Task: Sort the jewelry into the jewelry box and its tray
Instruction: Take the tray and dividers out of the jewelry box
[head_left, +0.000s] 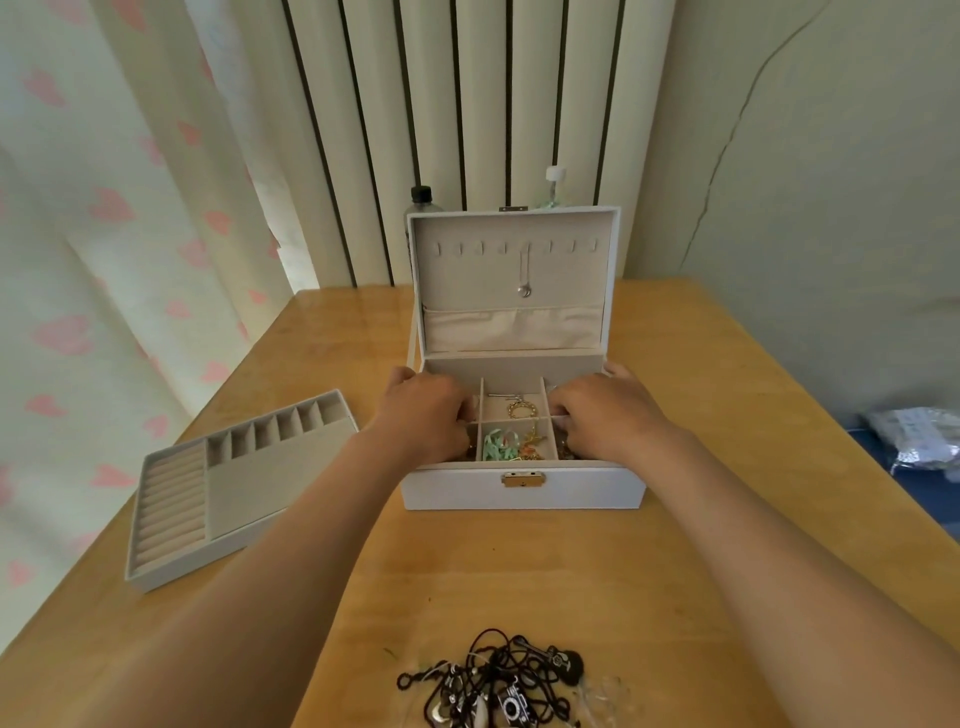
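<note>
Looking down on one wooden table (727, 415) filling the lower frame, with a heart-print curtain (104, 208) hanging down the left, a pale wall (831, 156) at upper right and ribbed panels (467, 104) at top centre. Reaching two bare arms up the middle to one open box (519, 488) sitting at frame centre, its lid (467, 280) standing upright behind. Lying apart at centre left, one tray (270, 467). Dipping the left hand (421, 415) into the box's left cells and the right hand (602, 410) into the right cells, fingers of both bending down out of sight; cannot tell whether clamping on anything. Showing between the hands, two middle cells holding gold and green jewelry (519, 431). Resting on the table at bottom centre, one tangle (493, 680) of black cords with charms. Peeking above the lid, two bottles (423, 197). Hanging inside the lid, one necklace (524, 275).
</note>
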